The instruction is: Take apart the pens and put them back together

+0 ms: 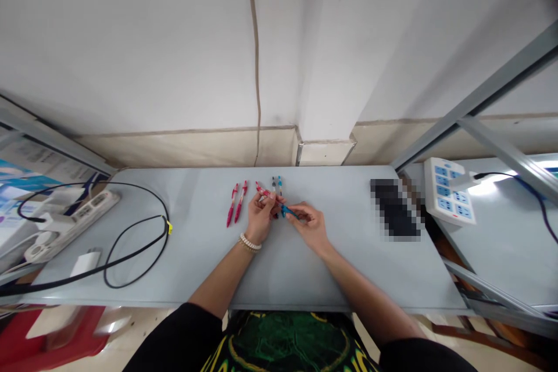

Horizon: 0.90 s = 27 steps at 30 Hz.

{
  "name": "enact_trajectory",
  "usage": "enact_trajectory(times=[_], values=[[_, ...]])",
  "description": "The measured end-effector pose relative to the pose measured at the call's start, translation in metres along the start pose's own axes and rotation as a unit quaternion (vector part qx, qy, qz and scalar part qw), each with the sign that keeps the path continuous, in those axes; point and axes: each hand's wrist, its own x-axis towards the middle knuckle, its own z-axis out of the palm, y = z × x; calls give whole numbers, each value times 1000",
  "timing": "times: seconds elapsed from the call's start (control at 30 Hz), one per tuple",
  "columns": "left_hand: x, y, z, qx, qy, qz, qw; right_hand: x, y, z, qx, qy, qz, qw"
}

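Observation:
My left hand (258, 218), with a beaded bracelet at its wrist, is closed in a pinch around a red pen (262, 189) that points up and to the left. Close beside it, my right hand (311, 225) pinches a blue pen (285, 210), whose end comes near the left fingertips. Whether the two pens touch is hard to make out. Left of my hands lie a red pen (232, 205) and another red pen (240, 201), side by side. Beyond my fingers are a dark pen (274, 182) and a light blue pen (280, 184), their lower parts hidden by the hands.
A looped black cable (165, 209) with a yellow tag lies on the grey table (187, 267). At the left are a power strip (93, 206) and a white adapter (86, 261). A blurred-out dark object (396, 209) and another power strip (449, 192) are at the right.

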Motion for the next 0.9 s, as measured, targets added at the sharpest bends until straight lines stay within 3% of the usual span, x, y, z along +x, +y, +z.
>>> enact_trajectory(times=[0.2, 0.33, 0.47, 0.6, 0.8, 0.9], values=[[-1, 2, 2, 0, -3, -3, 1000, -1, -2, 0, 32, -50, 52, 997], [-1, 1, 2, -3, -5, 0, 1000, -1, -2, -1, -9, -20, 3, 1000], [0, 1, 1, -4, -5, 2, 1000, -1, -1, -2, 3, -42, 19, 999], [0, 1, 1, -3, -5, 0, 1000, -2, 0, -1, -35, -15, -28, 999], [0, 3, 4, -3, 2, -2, 1000, 0, 1, -1, -3, -18, 21, 1000], [-1, 4, 5, 0, 5, -2, 1000, 1, 0, -2, -20, -2, -6, 1000]])
